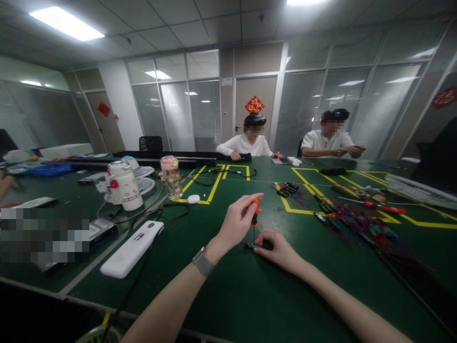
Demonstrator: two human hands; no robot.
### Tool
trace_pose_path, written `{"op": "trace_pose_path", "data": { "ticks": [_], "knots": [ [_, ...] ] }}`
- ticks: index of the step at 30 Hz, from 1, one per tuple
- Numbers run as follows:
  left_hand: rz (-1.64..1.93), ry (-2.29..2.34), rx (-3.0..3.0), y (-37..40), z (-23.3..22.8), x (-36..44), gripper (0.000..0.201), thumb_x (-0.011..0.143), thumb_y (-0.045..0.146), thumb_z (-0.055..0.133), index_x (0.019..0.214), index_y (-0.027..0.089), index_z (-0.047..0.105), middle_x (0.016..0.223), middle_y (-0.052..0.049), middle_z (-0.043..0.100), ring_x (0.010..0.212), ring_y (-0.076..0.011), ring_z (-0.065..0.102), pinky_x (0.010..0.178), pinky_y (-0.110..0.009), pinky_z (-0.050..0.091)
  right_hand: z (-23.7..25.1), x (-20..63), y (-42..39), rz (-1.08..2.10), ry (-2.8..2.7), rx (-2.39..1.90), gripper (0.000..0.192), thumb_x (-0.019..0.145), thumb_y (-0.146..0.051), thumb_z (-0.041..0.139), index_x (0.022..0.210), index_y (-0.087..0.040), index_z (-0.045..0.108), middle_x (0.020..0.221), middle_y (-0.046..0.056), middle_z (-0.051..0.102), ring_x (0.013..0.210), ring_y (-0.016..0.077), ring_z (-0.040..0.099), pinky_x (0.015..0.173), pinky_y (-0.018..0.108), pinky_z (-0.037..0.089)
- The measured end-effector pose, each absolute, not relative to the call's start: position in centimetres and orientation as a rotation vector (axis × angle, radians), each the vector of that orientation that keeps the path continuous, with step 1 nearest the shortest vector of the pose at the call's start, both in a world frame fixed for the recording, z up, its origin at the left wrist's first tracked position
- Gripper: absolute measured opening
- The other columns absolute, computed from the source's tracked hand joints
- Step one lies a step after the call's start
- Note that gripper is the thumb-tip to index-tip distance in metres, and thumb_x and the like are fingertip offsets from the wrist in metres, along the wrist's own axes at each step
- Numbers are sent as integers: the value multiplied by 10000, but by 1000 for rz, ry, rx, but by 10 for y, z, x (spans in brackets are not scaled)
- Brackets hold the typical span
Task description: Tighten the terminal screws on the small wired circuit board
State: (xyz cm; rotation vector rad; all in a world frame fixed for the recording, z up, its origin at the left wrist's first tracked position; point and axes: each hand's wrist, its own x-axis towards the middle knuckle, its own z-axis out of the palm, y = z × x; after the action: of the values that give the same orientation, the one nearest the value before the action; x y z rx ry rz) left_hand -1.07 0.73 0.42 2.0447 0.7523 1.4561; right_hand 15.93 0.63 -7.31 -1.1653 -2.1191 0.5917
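My left hand (pixel 240 216), with a watch on its wrist, is closed around an orange and black screwdriver (pixel 256 209). The screwdriver stands upright, its thin shaft pointing down at a small green circuit board (pixel 251 246) on the table. With fingers pinched, my right hand (pixel 274 247) grips the right end of that board and holds it against the green surface. The tip of the shaft meets the board; whether it sits in a screw is too small to tell.
Heaped boards with red and blue wires (pixel 360 221) lie to the right, beside a red-handled screwdriver (pixel 384 207). On the left are a white power bank-like device (pixel 133 248), a white jug (pixel 124 186) and a pink-lidded bottle (pixel 172 178). Two people sit across the table (pixel 214 295).
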Motion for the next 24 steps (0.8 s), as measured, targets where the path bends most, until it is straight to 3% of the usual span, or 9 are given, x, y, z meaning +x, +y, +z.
{"op": "trace_pose_path", "data": {
  "ticks": [6,11,16,21,24],
  "knots": [
    [1526,840,2005,12,2,-13,246,910,274,541,1116,195,649,1028,-68,640,814,-151,652,575,-201,556,-74,160,7,582,-2126,-1154,33,736,-190,691,736,-180,659,759,19,613,783,190,573,735,313,447],
    [1428,733,2145,8,7,-12,309,893,152,527,1178,220,628,1122,-71,619,962,-164,626,733,-242,577,-76,160,9,578,-2131,-1140,43,734,-188,686,727,-183,644,760,18,622,775,190,572,725,312,445],
    [1533,904,2135,10,6,-13,265,826,226,653,1091,225,661,978,-41,572,805,-141,597,551,-189,540,-78,161,10,569,-2120,-1135,61,727,-183,697,726,-186,637,757,11,612,767,184,569,726,308,443],
    [1396,775,2144,13,7,-16,357,905,189,520,1256,233,570,1077,-63,591,910,-154,609,684,-227,562,-77,161,9,579,-2127,-1123,60,734,-191,695,716,-180,638,751,13,611,772,187,573,727,307,441],
    [1461,875,2133,12,7,-15,275,850,227,621,1125,221,636,983,-40,589,829,-148,602,585,-199,525,-76,161,8,579,-2127,-1137,57,736,-197,693,723,-182,640,756,14,613,776,188,574,733,309,443]
  ]
}}
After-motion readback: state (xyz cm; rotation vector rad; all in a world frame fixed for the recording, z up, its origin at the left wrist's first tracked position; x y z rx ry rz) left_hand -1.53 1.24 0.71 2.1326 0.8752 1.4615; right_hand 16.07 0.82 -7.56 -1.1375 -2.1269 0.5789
